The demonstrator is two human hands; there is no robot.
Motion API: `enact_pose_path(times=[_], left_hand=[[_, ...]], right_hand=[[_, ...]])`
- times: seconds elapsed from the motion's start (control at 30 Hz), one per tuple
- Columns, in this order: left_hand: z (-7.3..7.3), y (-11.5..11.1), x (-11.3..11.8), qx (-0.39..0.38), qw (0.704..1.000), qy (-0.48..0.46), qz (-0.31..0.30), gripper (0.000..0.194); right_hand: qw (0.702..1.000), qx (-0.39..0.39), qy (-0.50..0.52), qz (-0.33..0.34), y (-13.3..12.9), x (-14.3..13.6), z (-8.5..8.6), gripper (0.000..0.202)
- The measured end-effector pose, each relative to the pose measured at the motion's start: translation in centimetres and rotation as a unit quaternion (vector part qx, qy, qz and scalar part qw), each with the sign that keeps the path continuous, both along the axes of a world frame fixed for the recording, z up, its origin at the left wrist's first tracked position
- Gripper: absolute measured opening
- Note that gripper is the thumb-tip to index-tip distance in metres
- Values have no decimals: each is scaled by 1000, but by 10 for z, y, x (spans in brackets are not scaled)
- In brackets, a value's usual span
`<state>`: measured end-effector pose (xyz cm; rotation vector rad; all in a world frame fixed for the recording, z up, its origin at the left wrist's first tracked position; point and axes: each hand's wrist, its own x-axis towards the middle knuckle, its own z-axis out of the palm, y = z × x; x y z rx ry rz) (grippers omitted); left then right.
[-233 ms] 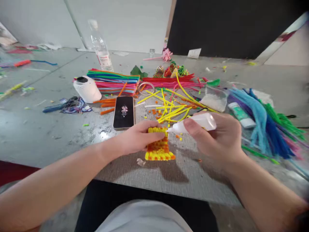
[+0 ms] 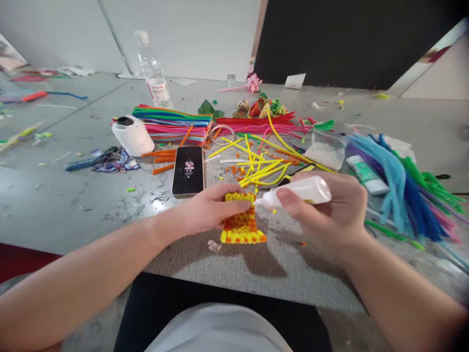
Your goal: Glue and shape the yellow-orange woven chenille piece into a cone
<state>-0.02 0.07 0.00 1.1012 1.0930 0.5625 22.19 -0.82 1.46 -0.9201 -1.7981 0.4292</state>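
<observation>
A small yellow and orange fuzzy piece point(image 2: 242, 227) is pinched in my left hand point(image 2: 214, 208), the thumb lying across its upper part. My right hand point(image 2: 330, 208) grips a white squeeze bottle point(image 2: 306, 191), tilted nearly level. The bottle's nozzle points left, at the upper right edge of the piece; whether it touches cannot be told. Yellow fuzzy stems point(image 2: 262, 171) lie in a loose pile just beyond both hands. Under the right hand's near side, the table shows its shadow.
A phone point(image 2: 188, 170) lies left of the stems, near a white container point(image 2: 132, 137). Behind stands a clear plastic bottle point(image 2: 156, 78). Bundled coloured stems point(image 2: 176, 122) lie at the back, blue ones point(image 2: 397, 183) at the right, with a green-white tube point(image 2: 367, 175).
My right hand and the squeeze bottle have shifted slightly right and down. My left hand and the fuzzy piece are almost unmoved.
</observation>
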Motion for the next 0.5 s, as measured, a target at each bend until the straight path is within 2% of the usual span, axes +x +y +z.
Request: enact_pose_path(times=[0.1,0.23,0.5], left_hand=[[2,0,0,7,1000,-4,-15,28],[6,-1,0,8,999,-14,-29,21],[9,-1,0,-1,999,-26,-37,20]], right_hand=[[1000,31,4,1,0,0,0,39],[999,20,34,6,-1,0,0,36],[1000,20,1,12,-4,-3,3,43]])
